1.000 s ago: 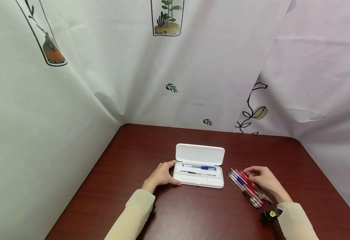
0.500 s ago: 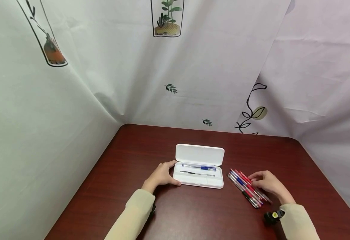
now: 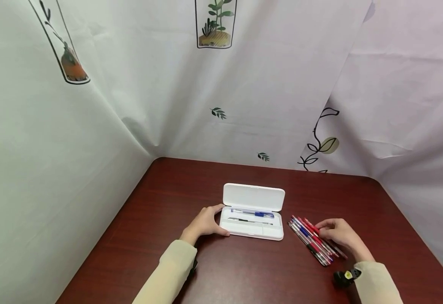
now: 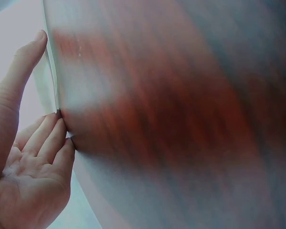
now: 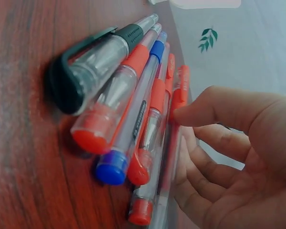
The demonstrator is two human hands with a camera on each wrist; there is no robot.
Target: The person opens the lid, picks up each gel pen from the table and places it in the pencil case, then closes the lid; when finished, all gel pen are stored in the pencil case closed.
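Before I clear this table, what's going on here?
A person's left hand holds one end of an open white case with a blue pen and a slimmer one inside. Their right hand pinches a red pen at the edge of a group of pens lying on the table, outside the case.

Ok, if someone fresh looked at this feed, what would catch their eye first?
Probably the open white case on the dark reddish table, with the left hand spanning its left end and two pens lying inside. Next, the slanted row of pens, several marked red, just right of the case, with the right hand touching its right side.
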